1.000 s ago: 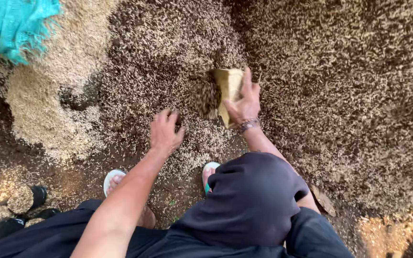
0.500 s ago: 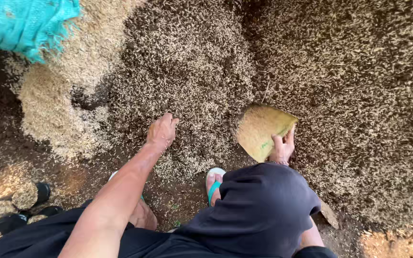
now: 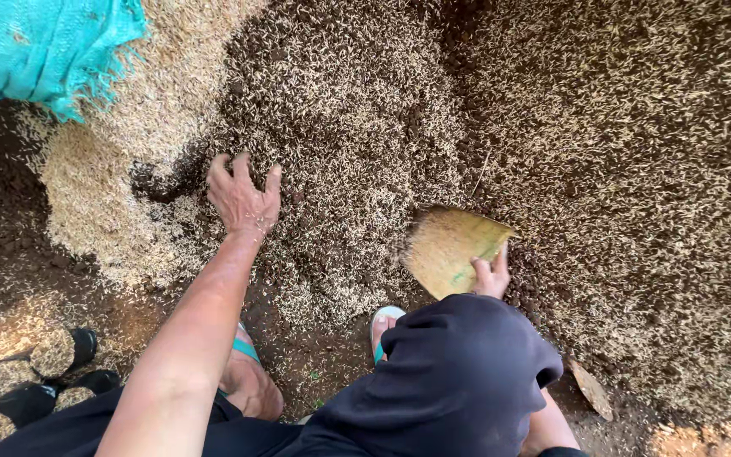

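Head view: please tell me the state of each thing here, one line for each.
left hand: open, fingers spread, pressed on the grain
right hand: shut on the flat yellowish board
flat yellowish board: tilted, edge in the grain
grain: spread loose over the ground
teal sack: lying on the grain heap

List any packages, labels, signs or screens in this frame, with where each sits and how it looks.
Woven sack: top left corner, lying on the pale grain heap; turquoise plastic weave with a frayed edge; no print visible.
Small filled bags: bottom left edge, clustered; black, open tops showing pale grain.
No labels, signs or screens visible.
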